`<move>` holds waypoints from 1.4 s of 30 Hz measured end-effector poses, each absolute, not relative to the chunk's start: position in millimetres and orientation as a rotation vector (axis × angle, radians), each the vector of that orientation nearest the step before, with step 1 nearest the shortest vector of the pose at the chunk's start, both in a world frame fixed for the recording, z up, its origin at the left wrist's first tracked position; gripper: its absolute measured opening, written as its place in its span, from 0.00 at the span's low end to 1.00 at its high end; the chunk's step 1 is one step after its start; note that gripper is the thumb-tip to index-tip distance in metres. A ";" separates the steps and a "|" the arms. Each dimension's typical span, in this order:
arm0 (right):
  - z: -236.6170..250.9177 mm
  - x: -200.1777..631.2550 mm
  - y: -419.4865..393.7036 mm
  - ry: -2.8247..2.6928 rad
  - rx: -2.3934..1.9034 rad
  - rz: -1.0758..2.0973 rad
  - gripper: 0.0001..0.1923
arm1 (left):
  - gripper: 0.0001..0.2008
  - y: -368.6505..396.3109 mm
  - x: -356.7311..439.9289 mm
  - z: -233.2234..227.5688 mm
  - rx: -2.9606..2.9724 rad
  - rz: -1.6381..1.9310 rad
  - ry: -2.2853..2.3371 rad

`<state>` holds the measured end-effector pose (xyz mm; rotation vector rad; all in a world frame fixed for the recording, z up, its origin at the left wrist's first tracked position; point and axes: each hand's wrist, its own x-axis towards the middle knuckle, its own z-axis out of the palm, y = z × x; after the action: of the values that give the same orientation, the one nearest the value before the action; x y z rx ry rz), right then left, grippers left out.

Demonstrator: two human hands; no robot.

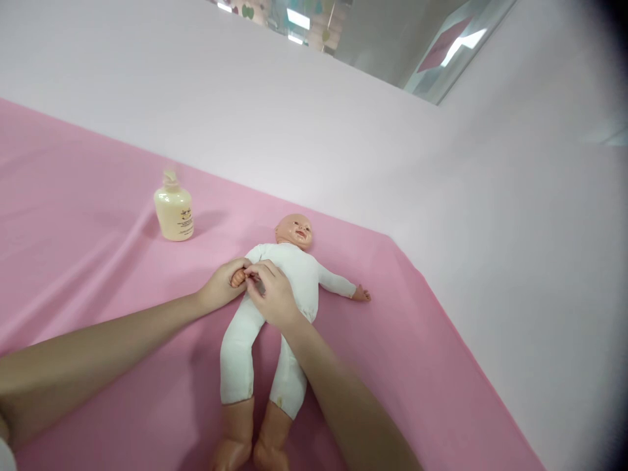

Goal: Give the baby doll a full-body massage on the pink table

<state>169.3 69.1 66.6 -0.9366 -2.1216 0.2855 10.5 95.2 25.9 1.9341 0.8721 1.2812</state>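
From my remote seat, starting at the left, I see a squat cream-yellow plastic lotion bottle with a twisted cap standing upright on the pink cloth-covered table, well apart from either hand and up-left of them.

Next comes my left hand, its forearm running in low from the left edge. It is curled around the doll's small peach plastic hand, cupping it from the outer side, so I read that grip as closed on the little hand. Just beside it, touching, is my right hand, which lies across the doll's chest with its fingertips pinched down onto the same small hand (thumb side hidden, so how firmly it pinches I cannot tell).

The soft-bodied baby doll in a white cloth suit with peach plastic head and feet lies on its back, long axis running from the feet at the bottom edge up to the head near the table's far edge, tilted slightly rightward. The relation that matters: the held arm sits on the doll's near-left flank, directly between my two hands, and the left hand is the nearer one, coming from outside the body line while the right reaches over the torso.

Farthest right, the doll's other arm stretches free toward the table's right edge, untouched
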 end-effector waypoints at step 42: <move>68.6 170.9 66.0 -2.069 -0.832 0.323 0.08 | 0.08 93.3 8.6 27.3 2.057 1.341 0.794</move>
<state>170.9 66.0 68.6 -0.8322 -2.0694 0.3233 8.6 93.3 27.3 2.0567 0.7936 1.3411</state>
